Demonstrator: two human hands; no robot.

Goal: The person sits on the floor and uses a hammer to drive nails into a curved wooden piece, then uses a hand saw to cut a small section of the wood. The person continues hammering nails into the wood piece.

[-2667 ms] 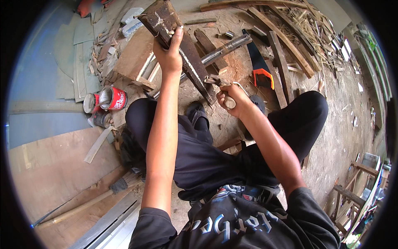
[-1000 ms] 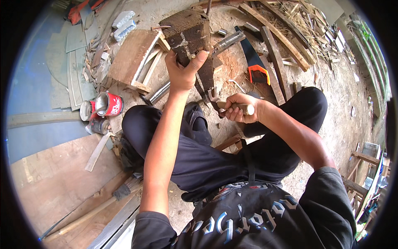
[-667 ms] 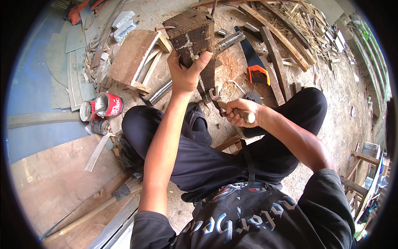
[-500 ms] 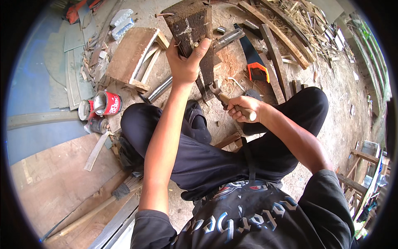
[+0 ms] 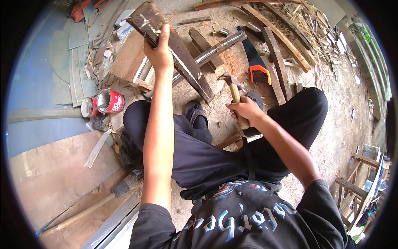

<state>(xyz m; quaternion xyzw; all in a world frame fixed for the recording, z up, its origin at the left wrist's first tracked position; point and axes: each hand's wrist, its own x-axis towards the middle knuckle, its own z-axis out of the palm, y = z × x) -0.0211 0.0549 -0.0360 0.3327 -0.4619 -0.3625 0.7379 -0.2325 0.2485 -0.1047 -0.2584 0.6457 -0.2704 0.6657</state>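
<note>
My left hand grips the upper end of a dark, weathered wooden beam, which slants down to the right. Its lower end comes near the floor ahead of my feet. In my right hand is a claw hammer, held by its wooden handle with the metal head up. The hammer head is apart from the beam, a little to the right of its lower end. A pale metal-like bar lies behind the beam, across a short wooden block.
A handsaw with an orange and black handle lies at the far right beside long timbers. Red paint cans stand at the left, near a wooden box-like piece. Straw and wood scraps cover the back floor.
The beam has swung left in my left hand, and its lower end has come apart from the hammer. My right hand has turned the hammer more upright.
</note>
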